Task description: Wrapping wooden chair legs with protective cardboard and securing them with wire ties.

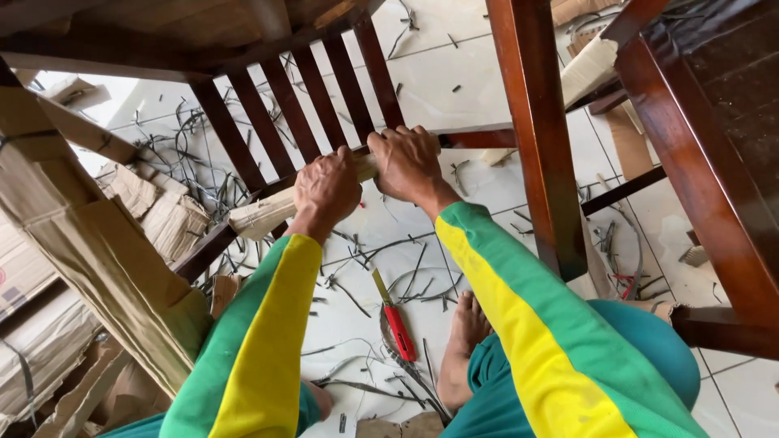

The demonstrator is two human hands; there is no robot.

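Cardboard wrap [264, 215] covered only the left part of the chair rail [479, 136]; the right part was bare. Left hand [326, 188] and right hand [406, 162] had fingers closed on the wrap. Red cutter [395, 318] lay nearer on the floor [462, 73] among strap scraps [182, 154].

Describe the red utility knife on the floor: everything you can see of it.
The utility knife lies flat on the white tiled floor, between the person's sleeves and beside a bare foot. It has a slim red body, seemingly plastic, with a yellowish strip extended from its upper end, pointing up-left. Dark cut strapping scraps lie around and partly under it. Neither the left hand nor the right hand touches it; both grip a cardboard-wrapped rail.
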